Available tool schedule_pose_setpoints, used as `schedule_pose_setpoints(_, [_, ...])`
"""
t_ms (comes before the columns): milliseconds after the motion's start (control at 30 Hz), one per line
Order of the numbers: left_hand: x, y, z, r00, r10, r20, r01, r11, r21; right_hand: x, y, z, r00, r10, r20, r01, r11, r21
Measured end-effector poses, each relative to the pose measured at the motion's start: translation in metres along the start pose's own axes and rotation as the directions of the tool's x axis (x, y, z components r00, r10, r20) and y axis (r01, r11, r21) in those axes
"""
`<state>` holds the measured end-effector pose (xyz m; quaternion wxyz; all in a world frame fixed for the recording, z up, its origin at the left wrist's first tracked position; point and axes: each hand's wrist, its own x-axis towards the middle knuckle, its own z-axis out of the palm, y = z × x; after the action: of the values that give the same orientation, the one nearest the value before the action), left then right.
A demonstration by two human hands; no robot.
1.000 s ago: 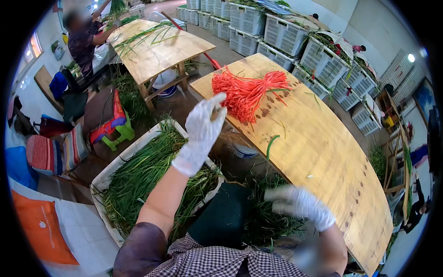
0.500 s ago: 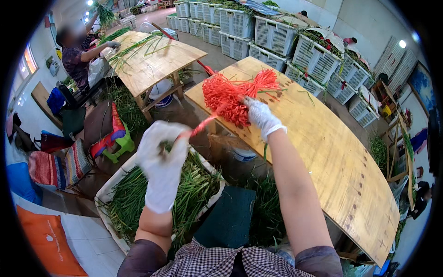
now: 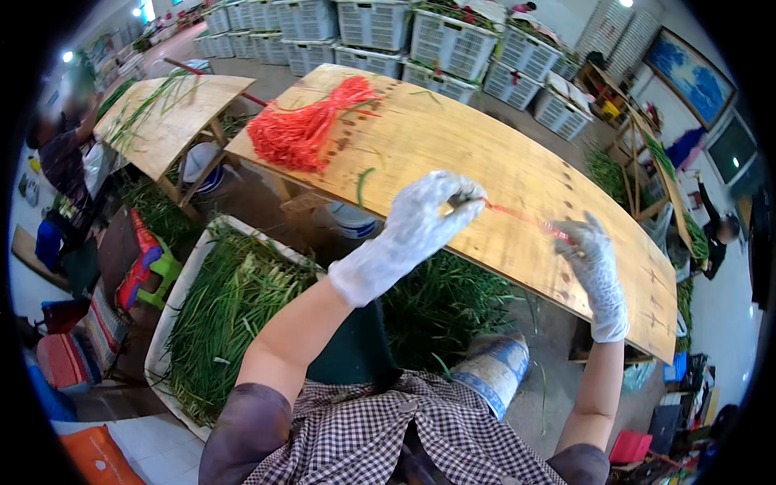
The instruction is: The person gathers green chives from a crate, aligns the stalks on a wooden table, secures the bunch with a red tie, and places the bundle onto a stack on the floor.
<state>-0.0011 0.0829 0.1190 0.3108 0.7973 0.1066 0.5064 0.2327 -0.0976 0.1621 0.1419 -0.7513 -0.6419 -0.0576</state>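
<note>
A thin red plastic tie (image 3: 517,214) stretches between my two white-gloved hands, above the right part of the wooden table (image 3: 453,137). My left hand (image 3: 432,212) pinches one end between thumb and fingertips. At the other end, my right hand (image 3: 594,252) has the tie between its fingers, somewhat blurred by motion. A thick bundle of red plastic ties (image 3: 295,133) lies on the table's far left part, with neither hand on it. Left of my lap stands a white crate (image 3: 166,335) full of long green stalks (image 3: 226,307).
Stacked white slatted crates (image 3: 453,44) line the back. A person (image 3: 69,149) is at a second wooden table (image 3: 162,145) on the left. More green stalks (image 3: 444,303) lie under my table, near a white bucket (image 3: 353,218). A green stool (image 3: 164,279) stands at left.
My right hand has left the red bundle and moved right. My left hand has come up from over the crate to above the table, and the view has turned right.
</note>
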Motion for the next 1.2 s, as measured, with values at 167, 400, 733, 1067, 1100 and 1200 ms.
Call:
schedule_pose_setpoints(167, [0.014, -0.058, 0.138, 0.926, -0.149, 0.347, 0.062, 0.966, 0.25, -0.1, 0.158, 0.043, 0.96, 0.213, -0.183, -0.275, 0.843, -0.462])
schedule_pose_setpoints(400, [0.014, -0.07, 0.172, 0.833, -0.222, 0.507, -0.081, 0.858, 0.508, -0.117, 0.164, 0.046, 0.729, 0.66, -0.181, -0.599, 0.489, -0.634])
schedule_pose_setpoints(733, [-0.129, -0.02, 0.029, 0.974, -0.003, 0.225, -0.068, 0.949, 0.308, -0.032, 0.085, 0.112, 0.957, 0.134, -0.258, -0.206, 0.94, -0.272])
schedule_pose_setpoints(1067, [-0.403, 0.042, -0.181, 0.769, -0.622, -0.145, 0.583, 0.591, 0.557, -0.01, 0.077, 0.116, 0.909, 0.328, -0.258, -0.406, 0.837, -0.367])
schedule_pose_setpoints(1100, [-0.433, 0.028, -0.194, 0.736, -0.615, -0.283, 0.651, 0.528, 0.546, 0.004, 0.055, 0.117, 0.917, 0.226, -0.328, -0.297, 0.937, -0.183])
schedule_pose_setpoints(1200, [-0.461, 0.012, -0.235, 0.521, -0.629, -0.578, 0.846, 0.289, 0.448, 0.019, -0.096, 0.128, 0.941, 0.136, -0.31, -0.013, 0.929, 0.37])
